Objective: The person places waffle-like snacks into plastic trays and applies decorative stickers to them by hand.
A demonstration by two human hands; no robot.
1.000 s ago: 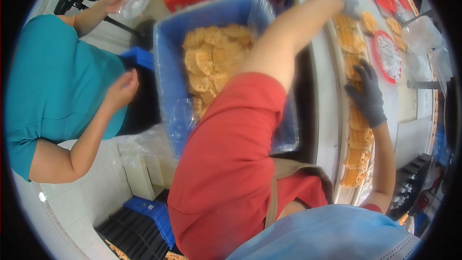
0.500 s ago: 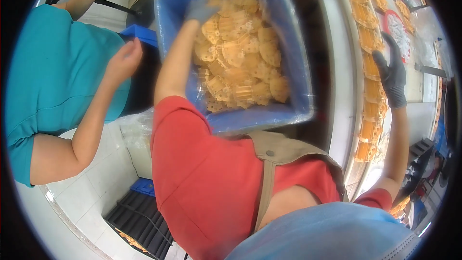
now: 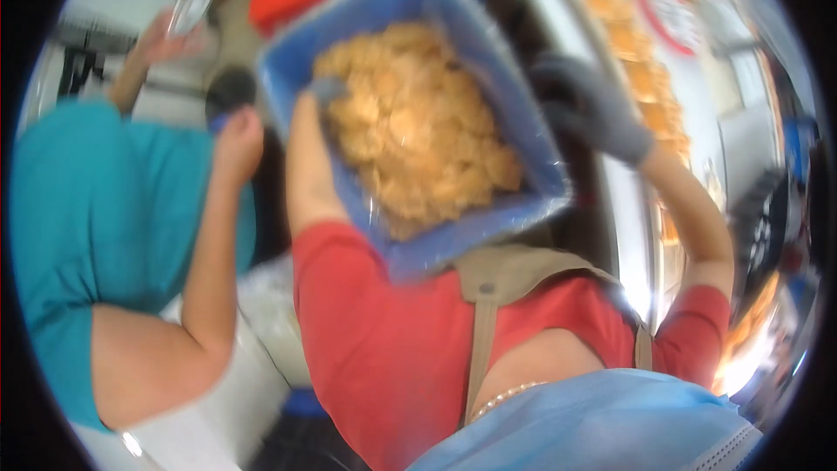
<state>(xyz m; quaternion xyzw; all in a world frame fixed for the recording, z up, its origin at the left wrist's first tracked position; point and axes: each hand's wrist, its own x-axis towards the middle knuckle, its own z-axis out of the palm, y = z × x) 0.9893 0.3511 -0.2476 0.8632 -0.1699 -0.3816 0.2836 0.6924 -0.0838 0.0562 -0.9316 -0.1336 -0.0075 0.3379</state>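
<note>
A blue lined bin (image 3: 516, 118) stands beside the white table (image 3: 623, 209); inside lies a heap of yellow parts (image 3: 410, 122); the gloved right hand (image 3: 597, 113) hangs between bin and table, fingers parted; the left hand (image 3: 329, 89) meets the heap's edge, its grip too blurred to tell.
</note>
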